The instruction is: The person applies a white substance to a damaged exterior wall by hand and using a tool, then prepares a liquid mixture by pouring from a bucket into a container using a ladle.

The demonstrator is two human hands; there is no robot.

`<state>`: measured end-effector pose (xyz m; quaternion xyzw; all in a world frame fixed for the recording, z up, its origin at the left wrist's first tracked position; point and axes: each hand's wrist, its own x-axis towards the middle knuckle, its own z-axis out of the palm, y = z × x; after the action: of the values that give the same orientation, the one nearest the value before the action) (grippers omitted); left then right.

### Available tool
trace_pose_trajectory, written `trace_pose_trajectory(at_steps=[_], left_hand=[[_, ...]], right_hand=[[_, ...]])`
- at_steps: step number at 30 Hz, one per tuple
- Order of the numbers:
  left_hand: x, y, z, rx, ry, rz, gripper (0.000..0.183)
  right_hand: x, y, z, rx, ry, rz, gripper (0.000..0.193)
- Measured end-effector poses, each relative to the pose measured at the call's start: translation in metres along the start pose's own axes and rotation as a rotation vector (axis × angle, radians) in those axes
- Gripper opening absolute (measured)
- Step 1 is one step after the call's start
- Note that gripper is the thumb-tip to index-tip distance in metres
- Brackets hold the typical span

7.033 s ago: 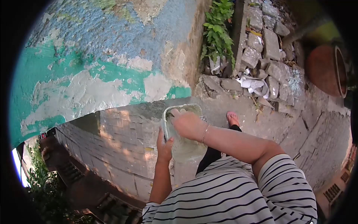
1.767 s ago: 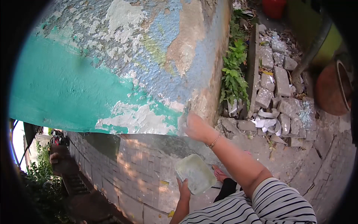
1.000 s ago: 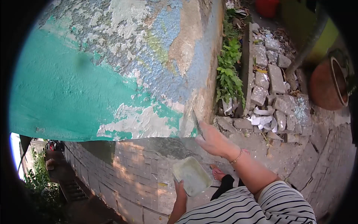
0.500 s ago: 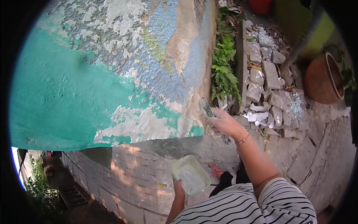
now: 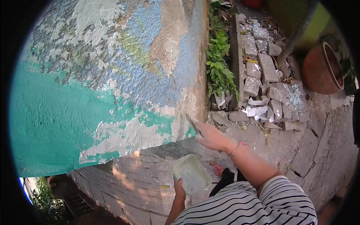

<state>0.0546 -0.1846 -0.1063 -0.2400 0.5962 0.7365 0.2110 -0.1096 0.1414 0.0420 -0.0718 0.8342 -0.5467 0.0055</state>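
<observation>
My right hand (image 5: 213, 138) is closed around a putty knife (image 5: 192, 123), whose blade is at the lower corner of the peeling wall (image 5: 150, 84). The blade shows nearly edge-on, so whether it carries filler is hidden. The wall has green paint (image 5: 63, 116) low on the left, rough blue and grey patches above, and a pale filler patch (image 5: 123, 137) along its bottom edge. Lower down, my left hand (image 5: 180, 188) grips the left side of a shallow, pale plastic tub (image 5: 203, 170). Whitish residue coats the inside of the tub.
Right of the wall corner grow green plants (image 5: 219, 67) beside a narrow curb (image 5: 233, 56). Beyond lie stacked broken bricks (image 5: 268, 69) with white scraps (image 5: 259, 111). A large clay pot (image 5: 318, 71) stands farther right. My bare foot (image 5: 217, 168) is on the paving below.
My right hand has moved left with the putty knife, from beside the wall's corner onto its face, and the blade has turned edge-on. The left hand still holds the tub. The view has shifted slightly.
</observation>
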Motion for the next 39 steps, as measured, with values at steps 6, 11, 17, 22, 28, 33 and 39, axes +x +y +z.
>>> trace_pose_trajectory(at_steps=[6,11,17,22,28,33,39], left_hand=[[0.005,0.016,0.001,0.044,0.019,0.021,0.06],[-0.005,0.01,0.008,-0.058,-0.05,-0.087,0.065],[0.005,0.008,0.006,-0.007,-0.049,-0.055,0.066],[-0.004,0.008,-0.001,0.057,-0.102,0.018,0.068],[-0.006,0.021,0.028,0.036,-0.119,0.024,0.066],[-0.015,0.001,0.004,0.061,-0.091,-0.046,0.067],[-0.009,0.013,0.02,0.04,-0.095,-0.063,0.066]], right_hand=[[0.019,-0.047,0.03,-0.053,-0.265,0.368,0.052],[-0.03,-0.012,0.027,-0.026,-0.015,-0.015,0.062],[0.018,-0.031,0.03,-0.111,-0.082,0.21,0.065],[-0.035,-0.014,0.028,0.062,0.04,-0.081,0.05],[0.029,0.095,0.068,0.001,-0.002,0.308,0.055],[-0.036,0.032,0.084,0.061,-0.067,0.073,0.048],[0.001,0.031,0.037,0.122,-0.055,0.382,0.049]])
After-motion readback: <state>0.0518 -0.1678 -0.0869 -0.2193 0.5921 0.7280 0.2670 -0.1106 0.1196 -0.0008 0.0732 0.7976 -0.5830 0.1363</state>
